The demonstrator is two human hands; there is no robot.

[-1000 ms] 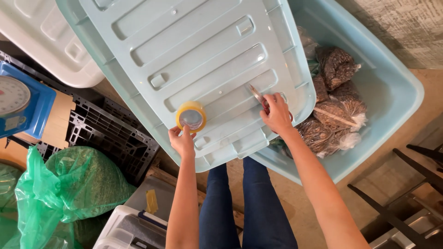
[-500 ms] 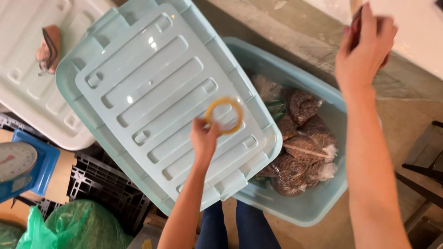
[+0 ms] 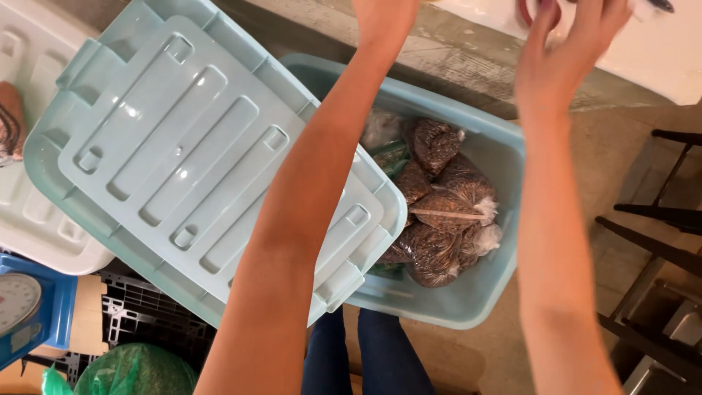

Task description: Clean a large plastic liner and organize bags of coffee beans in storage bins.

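— Fingers first: what are yours doing?

— Both of mine are raised to the far side. On my right hand (image 3: 567,51) the fingers (image 3: 545,25) are stretched out and spread, not clenched, with the tips up against a white surface (image 3: 658,58) at the far right. A reddish curved thing (image 3: 528,13) sits just by those fingertips; I cannot tell whether I am gripping it or only touching it.

— And the left?

— My left hand (image 3: 384,18) is cut off by the top edge. Only the wrist and the heel of the hand show, so I cannot tell whether it is open, closed or holding anything.

— What else is hard to make out?

— The reddish thing is mostly out of view, so I cannot name it. A small dark object (image 3: 662,6) at the far right corner is also cut off. My left forearm hides part of the lid (image 3: 183,146).

— Count what lies below.

— One pale blue tub (image 3: 504,219), and that one matching lid lying slantwise across its left part. Inside the tub are clear bags of brown stuff (image 3: 439,212), at least five; more are hidden under the lid. One white lid (image 3: 44,234) lies at the left, with one blue scale (image 3: 29,307) and one green bag (image 3: 135,369) near me.
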